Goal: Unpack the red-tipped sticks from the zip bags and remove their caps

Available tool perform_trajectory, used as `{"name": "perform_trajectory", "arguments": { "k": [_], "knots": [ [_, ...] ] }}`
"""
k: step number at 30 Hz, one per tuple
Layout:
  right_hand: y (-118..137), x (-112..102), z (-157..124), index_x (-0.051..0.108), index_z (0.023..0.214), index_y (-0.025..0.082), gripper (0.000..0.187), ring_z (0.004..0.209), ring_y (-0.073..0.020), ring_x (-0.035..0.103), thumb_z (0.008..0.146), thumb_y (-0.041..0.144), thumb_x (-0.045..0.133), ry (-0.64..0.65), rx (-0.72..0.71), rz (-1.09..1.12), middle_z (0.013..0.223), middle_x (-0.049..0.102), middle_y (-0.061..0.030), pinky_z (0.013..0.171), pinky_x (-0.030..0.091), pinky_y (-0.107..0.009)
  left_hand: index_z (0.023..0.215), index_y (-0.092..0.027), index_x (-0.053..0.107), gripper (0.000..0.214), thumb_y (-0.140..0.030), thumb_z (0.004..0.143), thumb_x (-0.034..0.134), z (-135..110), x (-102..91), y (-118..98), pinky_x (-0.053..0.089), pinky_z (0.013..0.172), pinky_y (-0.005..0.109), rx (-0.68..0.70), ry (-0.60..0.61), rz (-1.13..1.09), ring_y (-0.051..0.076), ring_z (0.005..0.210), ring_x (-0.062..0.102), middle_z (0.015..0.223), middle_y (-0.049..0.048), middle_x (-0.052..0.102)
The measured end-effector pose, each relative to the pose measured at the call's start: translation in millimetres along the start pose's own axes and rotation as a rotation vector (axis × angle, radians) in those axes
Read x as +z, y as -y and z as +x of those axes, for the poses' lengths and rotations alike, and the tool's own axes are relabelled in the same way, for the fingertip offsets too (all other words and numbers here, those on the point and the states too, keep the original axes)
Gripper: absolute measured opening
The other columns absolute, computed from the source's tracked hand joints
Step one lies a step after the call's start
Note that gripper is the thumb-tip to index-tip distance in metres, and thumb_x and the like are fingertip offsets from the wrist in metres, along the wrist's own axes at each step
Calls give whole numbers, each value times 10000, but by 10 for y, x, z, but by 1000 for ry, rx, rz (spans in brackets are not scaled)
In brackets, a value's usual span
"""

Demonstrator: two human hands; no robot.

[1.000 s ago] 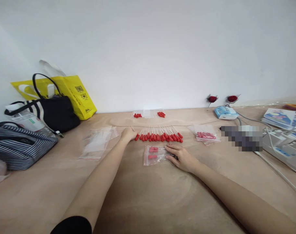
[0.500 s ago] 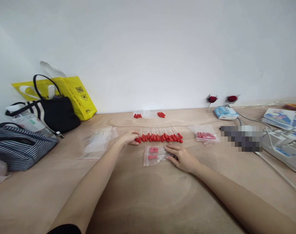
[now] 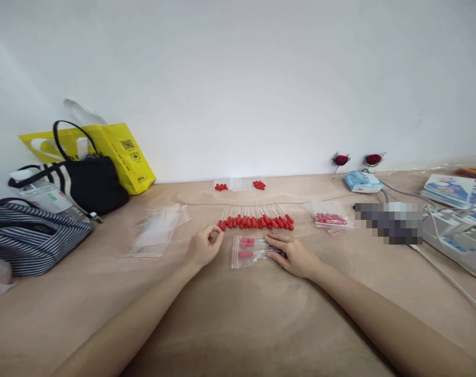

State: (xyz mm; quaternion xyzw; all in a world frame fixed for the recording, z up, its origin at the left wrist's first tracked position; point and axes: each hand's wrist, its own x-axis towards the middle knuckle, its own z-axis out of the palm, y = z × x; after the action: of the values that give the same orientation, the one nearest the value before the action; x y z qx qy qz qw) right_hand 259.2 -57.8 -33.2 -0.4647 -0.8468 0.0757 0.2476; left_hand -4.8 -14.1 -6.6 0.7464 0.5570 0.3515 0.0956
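A row of thin pale sticks with red bulb-shaped heads (image 3: 257,222) lies across the middle of the table, heads toward me. My left hand (image 3: 205,245) is just in front of the row's left end, apart from it. Its fingers are curled into a pinch; whatever is in them, if anything, is hidden. My right hand (image 3: 295,255) grips the right end of a clear zip bag (image 3: 257,257), fingers on top and thumb at the near side. Several red heads show inside this bag.
Flat clear zip bags (image 3: 154,235) lie to the left. A filled bag with red heads (image 3: 332,220) is to the right; small bags with red heads (image 3: 259,185) lie by the wall. Handbags (image 3: 92,183) stand at left; power strips (image 3: 457,235) and cables are at right.
My left hand has drawn back toward me from the left end of the row, its fingers curling in and uncovering the end heads. My right hand and its bag stay almost in place.
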Motion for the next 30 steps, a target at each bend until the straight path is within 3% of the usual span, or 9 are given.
{"name": "perform_trajectory", "arguments": {
  "k": [4, 10, 16, 22, 30],
  "knots": [
    [-17, 15, 1, 509, 1182, 180, 436, 1083, -220, 500, 812, 404, 453, -27, -15, 28, 1173, 543, -99, 913, 423, -376, 763, -186, 660, 145, -263, 750, 538, -250, 25, -138, 455, 615, 230, 264, 176, -152, 113, 652, 559, 738, 25, 597],
    [-6, 24, 9, 577, 1100, 201, 338, 1052, -194, 526, 822, 351, 455, -62, -35, 118, 1092, 603, -58, 916, 427, -354, 1028, -208, 610, 269, -272, 773, 551, -215, 114, -249, 443, 858, 320, 521, 302, -287, 174, 969, 554, 1008, 65, 632],
    [0, 7, 25, 637, 997, 224, 274, 1038, -163, 539, 840, 326, 436, -23, -130, 240, 1042, 630, -45, 927, 420, -319, 1093, -176, 540, 339, -302, 779, 530, -213, 153, -287, 413, 877, 347, 533, 375, -122, 193, 979, 506, 1039, 93, 574],
    [12, -22, 21, 629, 1006, 260, 274, 1068, -178, 514, 834, 364, 444, 30, -133, 209, 1108, 593, -47, 927, 410, -358, 885, -157, 529, 146, -177, 798, 413, -198, 98, -351, 421, 786, 316, 495, 439, -2, 174, 841, 481, 907, 79, 515],
    [-6, -57, 6, 539, 1148, 220, 502, 1130, -232, 452, 739, 511, 521, 75, -111, 119, 1185, 536, -90, 951, 369, -403, 951, -155, 543, 196, -200, 829, 396, -158, 63, -239, 429, 755, 264, 595, 496, -98, 147, 832, 489, 933, 85, 480]
  ]
}}
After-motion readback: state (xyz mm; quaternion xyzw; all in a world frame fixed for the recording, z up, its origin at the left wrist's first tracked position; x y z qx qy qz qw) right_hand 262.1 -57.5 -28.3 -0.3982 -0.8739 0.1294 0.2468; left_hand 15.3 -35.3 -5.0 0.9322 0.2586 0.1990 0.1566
